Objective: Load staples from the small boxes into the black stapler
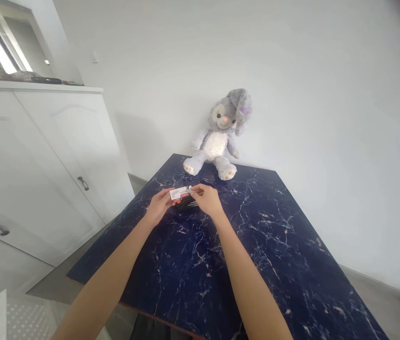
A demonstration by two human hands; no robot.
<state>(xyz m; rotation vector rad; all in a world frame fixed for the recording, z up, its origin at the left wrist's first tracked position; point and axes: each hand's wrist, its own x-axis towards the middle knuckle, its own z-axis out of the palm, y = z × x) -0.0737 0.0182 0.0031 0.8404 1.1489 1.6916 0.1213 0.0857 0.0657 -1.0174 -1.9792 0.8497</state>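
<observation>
One illegibly lettered white box [178, 193]

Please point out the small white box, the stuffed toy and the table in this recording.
Small white box [178, 193]: head view, on its printed face.
Stuffed toy [216, 145]: head view, on its pale belly.
Table [189, 269]: head view, on bare blue top between the forearms.

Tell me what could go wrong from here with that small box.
1. The left hand seems to grip the box near one end, with the right hand at the other; it might slip if either shifts.
2. The black thing just below the box in view is hard to pick out against the dark table, so it could be overlooked or bumped.
</observation>
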